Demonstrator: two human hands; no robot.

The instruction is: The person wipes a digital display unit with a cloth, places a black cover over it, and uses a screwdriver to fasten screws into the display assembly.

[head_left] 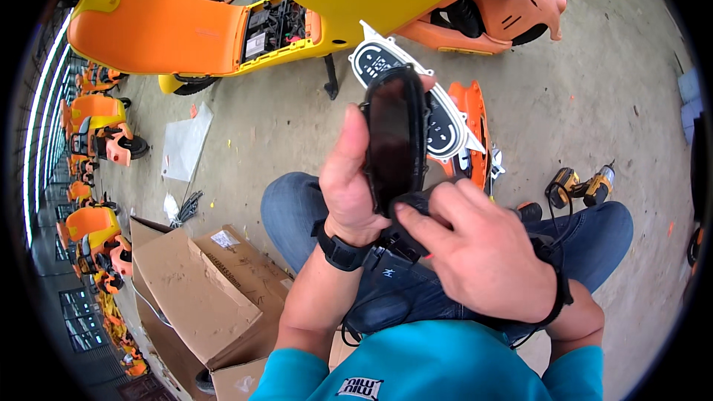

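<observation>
My left hand (347, 186) is wrapped round a black scooter dashboard display (396, 134), an oblong unit with a dark glossy face, held upright above my lap. At its lower end my right hand (479, 234) is closed, thumb and fingers pinching a black piece (412, 215) whose kind is partly hidden by the fingers. Behind the display shows a white-framed instrument panel (442, 122) with dark gauge faces, partly covered by it. Next to that panel is an orange shell part (468, 100).
A yellow and orange scooter (379, 0) stands ahead, its battery bay (275, 30) uncovered. Two cordless drills (583, 184) lie on the floor at right. Near left is an open cardboard box (215, 289); a clear plastic sheet (187, 141) lies beyond it. Several scooters (96, 230) line the left.
</observation>
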